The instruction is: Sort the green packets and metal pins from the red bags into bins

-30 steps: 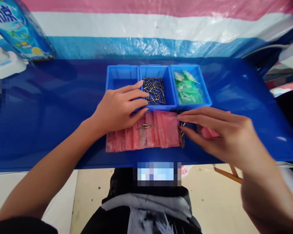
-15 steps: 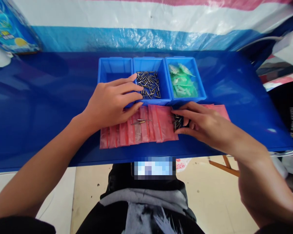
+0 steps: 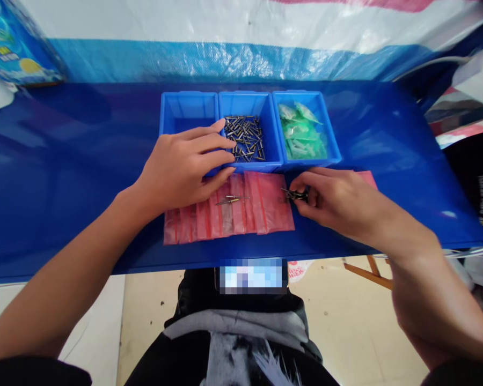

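Note:
My right hand is closed in a pinch around a small bunch of blind rivets, beside the right end of a row of overlapping pink zip bags. My left hand has its fingers spread over the front of the left and middle blue bins, with no object visible in its grasp. Several loose blind rivets lie in the middle blue bin, near its fingertips. A couple of rivets rest on top of the bags between both hands.
The left blue bin is partly covered by my hand. Green bags fill the right blue bin. A blue package stands at the back left. The blue table's front edge runs above my lap, where a phone lies.
My right hand's fingers have drawn together on the rivets, gathering them into a tighter bunch. The left hand keeps its place by the bins.

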The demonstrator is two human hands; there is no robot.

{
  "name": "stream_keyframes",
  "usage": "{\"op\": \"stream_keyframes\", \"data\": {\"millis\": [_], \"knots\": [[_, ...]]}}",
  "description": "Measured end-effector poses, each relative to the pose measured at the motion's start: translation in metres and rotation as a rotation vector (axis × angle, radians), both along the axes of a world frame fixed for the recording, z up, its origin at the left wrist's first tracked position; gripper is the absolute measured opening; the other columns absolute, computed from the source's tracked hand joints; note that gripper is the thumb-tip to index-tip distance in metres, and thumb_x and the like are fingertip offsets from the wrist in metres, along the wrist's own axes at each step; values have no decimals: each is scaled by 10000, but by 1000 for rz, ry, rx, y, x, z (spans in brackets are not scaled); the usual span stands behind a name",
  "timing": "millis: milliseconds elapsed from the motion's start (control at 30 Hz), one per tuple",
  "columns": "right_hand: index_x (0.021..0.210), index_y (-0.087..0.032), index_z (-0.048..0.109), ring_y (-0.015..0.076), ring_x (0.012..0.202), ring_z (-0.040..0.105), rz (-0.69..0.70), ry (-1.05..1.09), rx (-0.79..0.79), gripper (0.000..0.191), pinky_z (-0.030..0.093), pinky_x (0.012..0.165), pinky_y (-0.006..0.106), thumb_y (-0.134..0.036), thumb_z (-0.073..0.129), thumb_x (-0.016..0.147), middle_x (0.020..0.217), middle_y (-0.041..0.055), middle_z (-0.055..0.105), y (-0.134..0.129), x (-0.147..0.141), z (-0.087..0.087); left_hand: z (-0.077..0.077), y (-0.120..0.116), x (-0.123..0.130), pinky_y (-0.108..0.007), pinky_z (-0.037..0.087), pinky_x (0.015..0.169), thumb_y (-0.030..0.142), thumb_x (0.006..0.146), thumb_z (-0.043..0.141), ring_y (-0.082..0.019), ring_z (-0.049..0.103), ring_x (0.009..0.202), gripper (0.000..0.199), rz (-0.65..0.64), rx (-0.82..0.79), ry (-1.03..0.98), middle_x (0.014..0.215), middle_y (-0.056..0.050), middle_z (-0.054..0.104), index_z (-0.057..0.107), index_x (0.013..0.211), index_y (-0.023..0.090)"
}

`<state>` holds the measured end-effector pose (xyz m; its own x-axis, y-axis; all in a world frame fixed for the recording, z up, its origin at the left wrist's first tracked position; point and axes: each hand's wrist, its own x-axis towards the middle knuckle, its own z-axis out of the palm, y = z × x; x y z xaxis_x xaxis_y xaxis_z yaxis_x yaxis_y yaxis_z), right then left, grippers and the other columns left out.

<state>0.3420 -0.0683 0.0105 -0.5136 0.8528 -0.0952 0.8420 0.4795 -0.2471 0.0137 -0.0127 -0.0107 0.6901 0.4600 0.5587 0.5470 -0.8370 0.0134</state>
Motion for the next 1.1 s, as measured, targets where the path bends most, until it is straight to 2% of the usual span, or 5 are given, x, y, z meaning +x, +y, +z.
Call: {"op": "stream_keyframes", "data": {"millis": [233,400,600,800,1100], "knots": [[1053,-171,736,245,736,651,-20,-124,60,199,379,671,349,-212,576,942,904,108,728,0,-8,-1,0,0,0,-364,692,923,325,1099,607,-285,717,1384,193,-2,-18,-9,1303,3,811,773,1102,226],[1027,-156,735,229,716,636,44,-62,132,175,390,681,345,-178,572,969,847,98,712,2,-5,-1,1,-1,0,-368,698,932,327,1099,611,-290,716,1384,200,-1,-20,-7,1288,1,816,780,1086,222],[1092,-166,711,195,742,660,80,52,200,166,443,680,321,-182,549,1056,979,88,746,-6,-10,11,2,-1,1,-363,699,926,329,1107,599,-281,711,1392,205,8,-32,7,1300,4,812,777,1095,228],[1074,-168,705,150,733,650,168,216,257,144,472,690,286,-127,568,1057,945,48,722,-11,-42,30,1,0,0,-379,710,891,298,1087,648,-303,735,1354,131,-27,23,-10,1279,-8,815,750,1102,216],[1136,-95,686,222,801,704,441,-101,289,266,448,637,334,-9,455,1037,1074,125,734,8,-103,16,1,2,-1,-398,704,928,275,1087,611,-314,725,1369,164,-56,1,-19,1277,-32,816,754,1117,198]]}}
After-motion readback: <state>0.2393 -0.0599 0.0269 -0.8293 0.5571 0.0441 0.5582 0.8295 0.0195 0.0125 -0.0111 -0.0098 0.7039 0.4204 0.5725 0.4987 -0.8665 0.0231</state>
